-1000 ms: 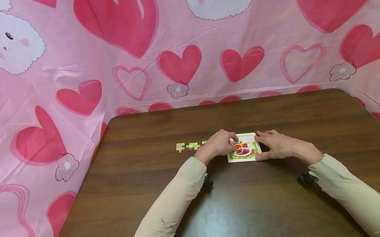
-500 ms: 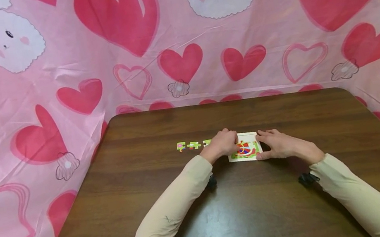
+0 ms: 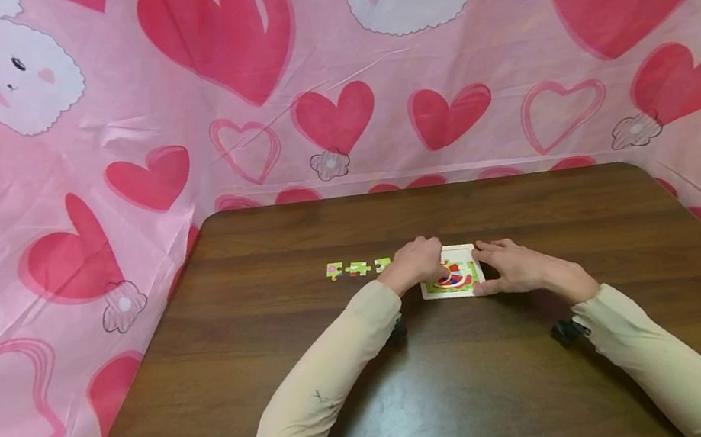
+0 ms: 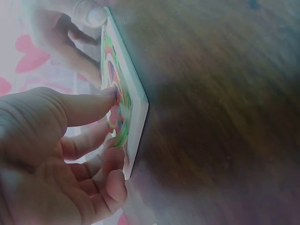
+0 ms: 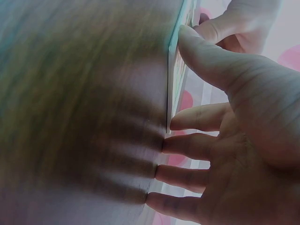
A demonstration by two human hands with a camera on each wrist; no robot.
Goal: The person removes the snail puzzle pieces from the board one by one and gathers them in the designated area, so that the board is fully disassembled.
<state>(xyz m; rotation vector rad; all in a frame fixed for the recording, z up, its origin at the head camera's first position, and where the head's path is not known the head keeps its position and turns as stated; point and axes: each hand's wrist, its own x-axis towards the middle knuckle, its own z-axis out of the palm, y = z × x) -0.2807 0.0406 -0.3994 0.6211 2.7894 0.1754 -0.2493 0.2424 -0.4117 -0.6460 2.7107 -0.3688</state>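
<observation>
A small jigsaw puzzle in a white frame (image 3: 439, 297) lies on the table, with a red, blue and yellow snail-like picture on green. My left hand (image 3: 418, 263) is over its left side. In the left wrist view, the thumb and index finger of that hand pinch at a colourful puzzle piece (image 4: 114, 117) on the board's face, and the other fingers curl by the frame's rim. My right hand (image 3: 517, 266) steadies the right side: its thumb rests on the near corner and its index finger touches the far one. In the right wrist view its remaining fingertips (image 5: 161, 173) touch the tabletop.
In a row left of the frame lie a green piece with a pink flower (image 3: 334, 270), a green piece (image 3: 358, 269) and another green piece (image 3: 382, 265) beside my left hand. The brown wooden table (image 3: 383, 414) meets a pink heart-patterned cloth (image 3: 324, 60) behind.
My left hand has slid right across the board, uncovering more of the nearest loose piece and covering more of the puzzle's left side. The right hand stays at the frame.
</observation>
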